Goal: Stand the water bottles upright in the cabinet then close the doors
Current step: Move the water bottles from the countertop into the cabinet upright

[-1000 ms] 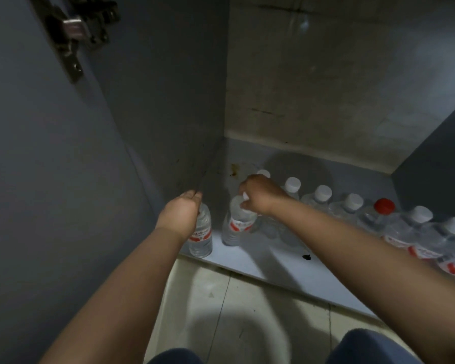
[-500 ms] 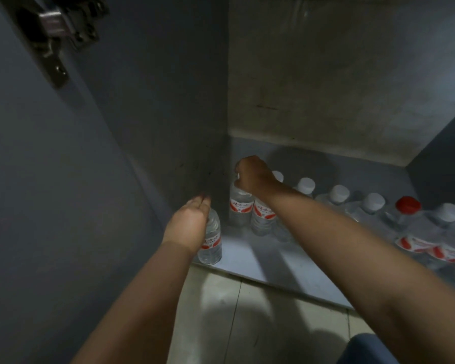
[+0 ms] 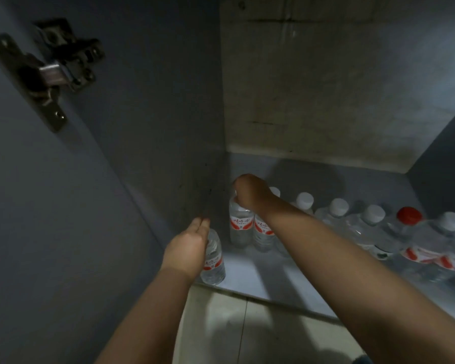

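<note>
Right hand (image 3: 250, 191): closed over the top of the corner bottle (image 3: 239, 227) at frame centre, apparently to seat it upright against the wall.
Left hand (image 3: 188, 249): fingers together, cupped against the front bottle (image 3: 213, 261) near the shelf edge (image 3: 273, 298), likely steadying it; grip hidden.
Remaining bottles (image 3: 373, 227): centre right, seemingly leaning or lying.
Door hinge (image 3: 47, 72): upper left, door open.

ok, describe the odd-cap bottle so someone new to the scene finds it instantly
Look at the cabinet floor, where a row of clear water bottles runs from the left wall out to the right. Follow that row rightward, past the right hand. The red-capped bottle stands second from the right end of what is visible; every other cap that shows is white.
</note>
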